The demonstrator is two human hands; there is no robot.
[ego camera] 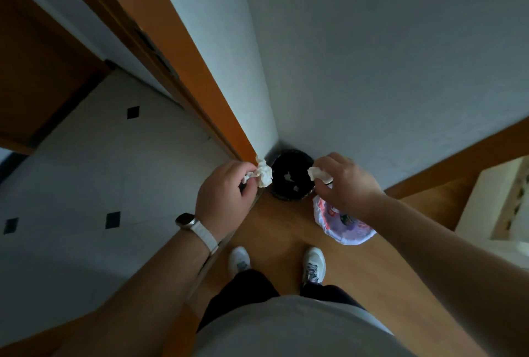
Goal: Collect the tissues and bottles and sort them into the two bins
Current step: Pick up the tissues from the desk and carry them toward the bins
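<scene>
Wooden floor (274,230), corner black bin (290,176); your left hand (226,193) and right hand (343,182) each pinch a crumpled tissue (263,174), second bin (340,227) half hidden.

No text, label, brand or number can be read anywhere. The white and purple bag (343,227) under the right hand (343,182) carries red and dark printed marks, too blurred to make out.

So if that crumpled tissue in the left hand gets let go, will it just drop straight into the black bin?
Probably not neatly. The tissue looks loosely crumpled, so likely very light and floppy, apt to drift. It hangs near the black bin rim, not its centre, so it might catch the edge.
</scene>
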